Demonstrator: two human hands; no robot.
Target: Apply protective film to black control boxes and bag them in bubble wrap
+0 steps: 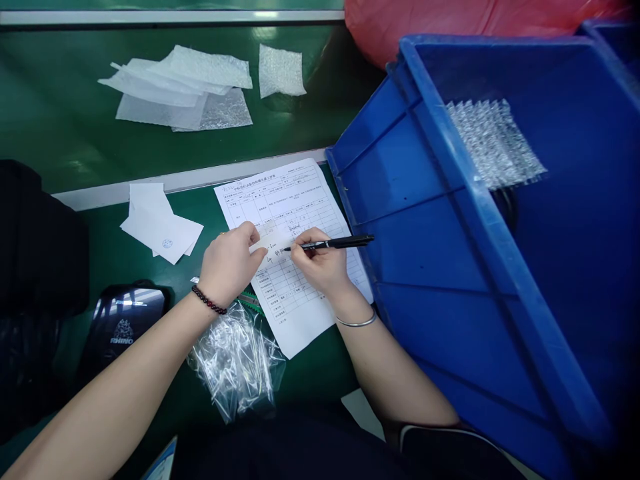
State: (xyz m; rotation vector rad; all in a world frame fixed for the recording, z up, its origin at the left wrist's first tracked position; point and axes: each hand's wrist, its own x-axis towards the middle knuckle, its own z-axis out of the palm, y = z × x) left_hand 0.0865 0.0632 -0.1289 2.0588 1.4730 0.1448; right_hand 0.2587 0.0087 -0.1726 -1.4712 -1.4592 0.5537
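Observation:
My right hand (321,263) is closed round a black pen (343,242), its tip on a small white paper slip (275,248). Handwriting shows on the slip. At the slip's left edge my left hand (233,257) has its fingers curled, with the thumb and fingertips holding the paper. Beneath both hands lies a printed form (300,333), a sheet with a table grid and some handwritten entries. My hands cover part of its middle.
A blue bin (400,260) stands close on the right, with bubble wrap (493,143) inside. White slips (163,230), a dark RHINO-marked case (125,320) and clear plastic bags (237,360) lie at the left. Foam and bubble sheets (185,83) lie farther back. A red bag (450,20) is behind.

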